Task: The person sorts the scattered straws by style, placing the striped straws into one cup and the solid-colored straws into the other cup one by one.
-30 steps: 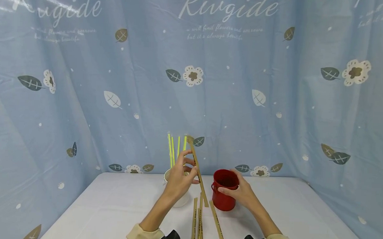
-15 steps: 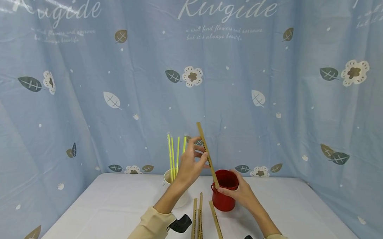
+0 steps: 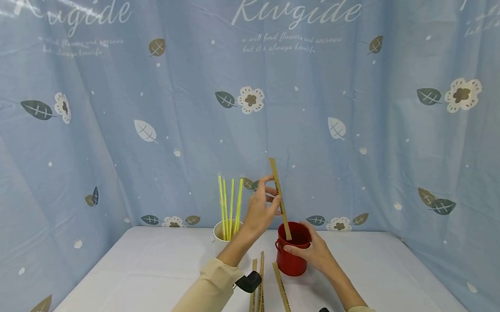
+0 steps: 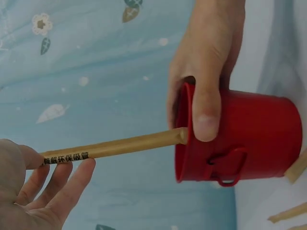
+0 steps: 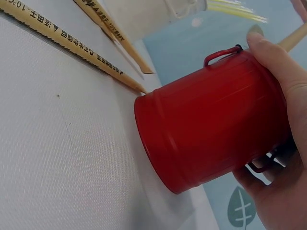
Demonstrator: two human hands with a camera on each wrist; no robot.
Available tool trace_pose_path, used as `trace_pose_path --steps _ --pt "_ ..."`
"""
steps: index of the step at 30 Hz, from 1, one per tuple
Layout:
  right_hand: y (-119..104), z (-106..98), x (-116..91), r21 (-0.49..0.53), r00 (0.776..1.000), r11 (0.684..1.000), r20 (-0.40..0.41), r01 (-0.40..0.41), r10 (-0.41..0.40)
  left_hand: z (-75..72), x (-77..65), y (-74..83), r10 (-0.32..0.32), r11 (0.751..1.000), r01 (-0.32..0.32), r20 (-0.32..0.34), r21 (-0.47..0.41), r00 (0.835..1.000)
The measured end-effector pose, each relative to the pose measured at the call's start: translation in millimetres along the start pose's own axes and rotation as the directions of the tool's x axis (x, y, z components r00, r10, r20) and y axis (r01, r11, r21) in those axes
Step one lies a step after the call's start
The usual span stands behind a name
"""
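Note:
My left hand (image 3: 261, 214) pinches a brown paper-wrapped straw (image 3: 285, 224) between thumb and fingers. The straw tilts slightly, its lower end within the mouth of a red bucket (image 3: 291, 263). In the left wrist view, that end (image 4: 180, 136) overlaps the rim close to the right thumb. The right hand (image 3: 314, 251) holds the bucket by its rim and side, thumb outside; some fingers are hidden behind it. In the right wrist view the bucket (image 5: 206, 124) shows small loop handles, and its base meets the white tabletop.
Several more wrapped straws (image 3: 283, 292) lie on the white table (image 3: 155, 267) in front of the red bucket. Behind the left forearm stands a white bucket (image 3: 217, 234) with several yellow-green sticks (image 3: 224, 203) upright in it. A blue patterned curtain (image 3: 185, 103) hangs behind.
My left hand has moved right with the wrapped straw, from beside the white bucket to over the red one. The straw's lower end has entered the red bucket's mouth. The right hand stays put.

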State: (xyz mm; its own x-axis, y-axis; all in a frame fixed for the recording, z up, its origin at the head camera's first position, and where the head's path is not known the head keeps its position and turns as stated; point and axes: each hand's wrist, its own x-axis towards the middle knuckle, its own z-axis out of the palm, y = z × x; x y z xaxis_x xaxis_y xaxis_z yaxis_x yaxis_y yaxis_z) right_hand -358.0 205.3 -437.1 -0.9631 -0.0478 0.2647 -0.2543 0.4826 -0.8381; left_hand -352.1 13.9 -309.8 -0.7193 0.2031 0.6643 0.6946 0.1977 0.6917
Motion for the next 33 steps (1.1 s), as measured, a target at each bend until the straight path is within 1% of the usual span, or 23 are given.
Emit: trace_pose_path --steps 7,11,14,22,27,33 --pt "2 1 0 -0.017 1.0 1.0 -0.01 0.004 -0.004 10.1 -1.6 -11.3 -0.021 0.998 0.018 0.038 0.062 0.999" --pt "3 2 -1 -0.016 1.0 1.0 -0.004 0.009 -0.009 16.6 -4.9 -17.7 -0.046 0.991 0.039 0.05 0.125 0.998" --pt "2 3 -1 -0.016 1.0 1.0 0.005 0.014 -0.013 20.8 -7.3 -22.1 -0.056 0.987 0.047 0.057 0.156 0.997" --pt "1 3 0 -0.028 1.0 0.999 0.012 0.029 -0.029 29.8 -12.5 -27.1 -0.117 0.986 0.104 0.099 0.13 0.988" --pt "1 1 -1 -0.035 0.999 0.999 0.014 0.04 -0.039 36.6 -15.2 -29.5 -0.121 0.983 0.103 0.117 0.15 0.986" --pt "3 -1 -1 -0.031 0.999 0.998 0.009 0.045 -0.045 43.9 -17.8 -32.4 -0.118 0.986 0.099 0.142 0.132 0.983"
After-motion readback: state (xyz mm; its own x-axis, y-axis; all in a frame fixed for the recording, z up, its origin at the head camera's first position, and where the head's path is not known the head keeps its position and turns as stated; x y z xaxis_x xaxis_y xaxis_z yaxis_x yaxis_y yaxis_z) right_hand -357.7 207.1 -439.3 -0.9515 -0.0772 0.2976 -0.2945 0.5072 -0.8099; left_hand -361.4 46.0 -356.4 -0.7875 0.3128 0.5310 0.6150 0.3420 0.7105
